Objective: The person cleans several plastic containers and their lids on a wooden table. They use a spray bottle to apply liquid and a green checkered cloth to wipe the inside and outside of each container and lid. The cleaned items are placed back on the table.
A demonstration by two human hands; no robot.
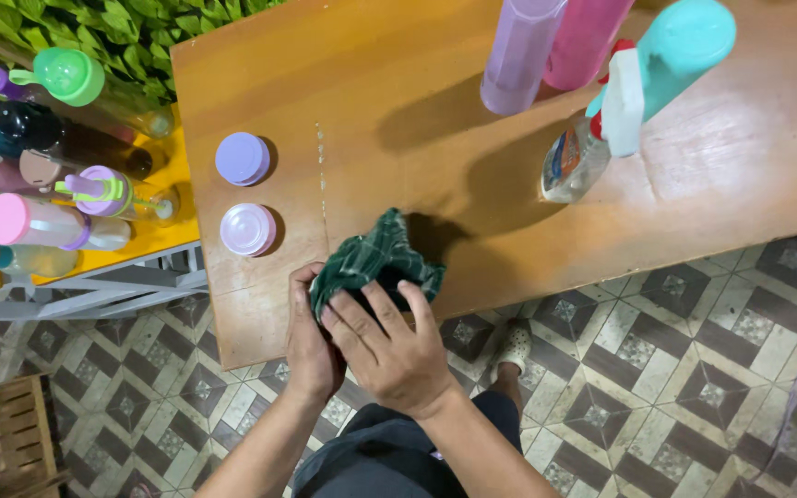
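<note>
Home patio or stall: wooden table (pixel 398 92), patterned floor tiles (pixel 675 387), rack of bottles (pixel 57 184).

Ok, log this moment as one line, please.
left hand: grips green checked cloth | right hand: fingers on cloth | cloth: bunched at wooden table edge | nearby: two purple lids, spray bottle

Hands: two, the left hand (pixel 311 346) and the right hand (pixel 389 350), were together at the near edge of the wooden table (pixel 398 92).
Cloths: one green checked cloth (pixel 375 263) lay on the table under both hands.
Loose lids: two sat on the table left of the cloth, a purple lid (pixel 242 158) and a pink lid (pixel 247 229).
Tall bottles: three stood at the table's far side, a lilac bottle (pixel 518 51), a pink bottle (pixel 583 37) and a teal bottle (pixel 680 46).
Spray bottles: one clear spray bottle (pixel 578 157) stood on the table before the teal one.
</note>
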